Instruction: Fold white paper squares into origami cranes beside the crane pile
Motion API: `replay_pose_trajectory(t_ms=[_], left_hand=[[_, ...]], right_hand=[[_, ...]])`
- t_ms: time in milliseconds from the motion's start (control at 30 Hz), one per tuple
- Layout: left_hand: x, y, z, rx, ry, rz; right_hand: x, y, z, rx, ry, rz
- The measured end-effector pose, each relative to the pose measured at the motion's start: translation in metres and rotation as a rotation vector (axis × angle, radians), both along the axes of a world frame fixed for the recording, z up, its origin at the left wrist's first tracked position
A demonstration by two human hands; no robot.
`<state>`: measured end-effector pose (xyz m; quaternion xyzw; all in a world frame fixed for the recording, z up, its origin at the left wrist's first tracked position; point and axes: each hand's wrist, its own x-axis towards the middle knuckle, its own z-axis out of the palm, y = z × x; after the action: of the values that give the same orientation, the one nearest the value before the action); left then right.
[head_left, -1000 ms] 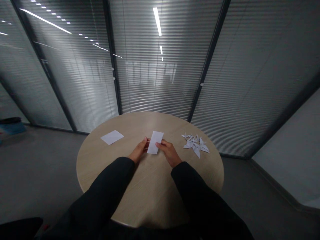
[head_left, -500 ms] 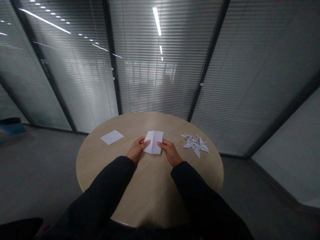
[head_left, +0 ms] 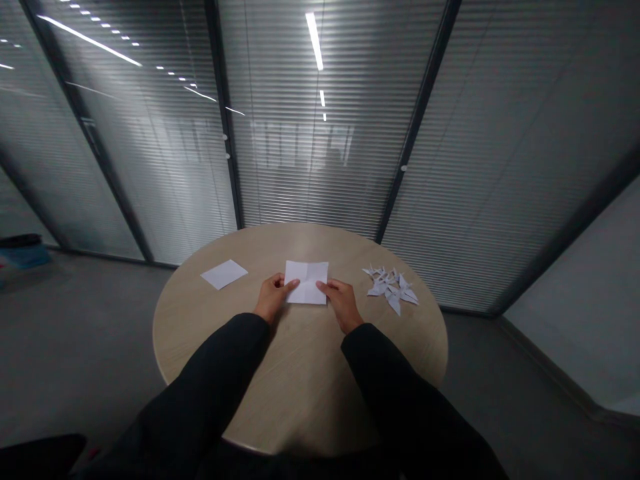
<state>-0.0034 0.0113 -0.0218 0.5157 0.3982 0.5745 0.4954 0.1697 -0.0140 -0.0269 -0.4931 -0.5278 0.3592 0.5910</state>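
Observation:
A white sheet of paper (head_left: pixel 307 275) with crease lines across it is spread out between my hands over the middle of the table. My left hand (head_left: pixel 273 295) pinches its left edge, thumb on top and fingers beneath. On the other side, my right hand (head_left: pixel 342 301) grips the right edge in the same way. To the right lies a cluster of folded white paper cranes (head_left: pixel 391 285), several of them overlapping. Another white sheet (head_left: pixel 224 274), flat and unheld, rests left of my left hand.
The round wooden table (head_left: pixel 300 373) carries all the paper. Behind it stands a glass partition with closed blinds (head_left: pixel 320 180) and dark frames. A blue bin (head_left: pixel 25 252) is on the floor at far left, and a pale wall (head_left: pixel 585 300) is at right.
The held sheet has been opened flatter and looks wider; its standing middle fold has flattened. Both hands have moved slightly apart, still holding its edges. The cranes and the other sheet lie unchanged.

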Motion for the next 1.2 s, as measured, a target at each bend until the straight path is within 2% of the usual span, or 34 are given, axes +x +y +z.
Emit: replay_pose_trajectory(t_ms=[433,567,800,1033,1200], left_hand=[[-0.001,-0.005,0.006,-0.019,0.009,-0.058],[-0.001,-0.006,0.005,-0.016,-0.069,-0.115],[0.0,-0.007,0.005,-0.06,-0.133,-0.12],[0.003,-0.013,0.009,-0.142,-0.119,-0.236],[0.004,-0.014,0.007,-0.15,-0.093,-0.254]], right_hand=[[0.0,-0.003,0.003,-0.046,0.076,0.048],[-0.001,-0.003,0.002,-0.067,0.08,0.106],[-0.003,-0.006,0.006,-0.099,0.087,0.184],[-0.005,-0.008,0.012,0.004,0.177,0.129],[-0.004,-0.007,0.01,0.01,0.169,0.057]])
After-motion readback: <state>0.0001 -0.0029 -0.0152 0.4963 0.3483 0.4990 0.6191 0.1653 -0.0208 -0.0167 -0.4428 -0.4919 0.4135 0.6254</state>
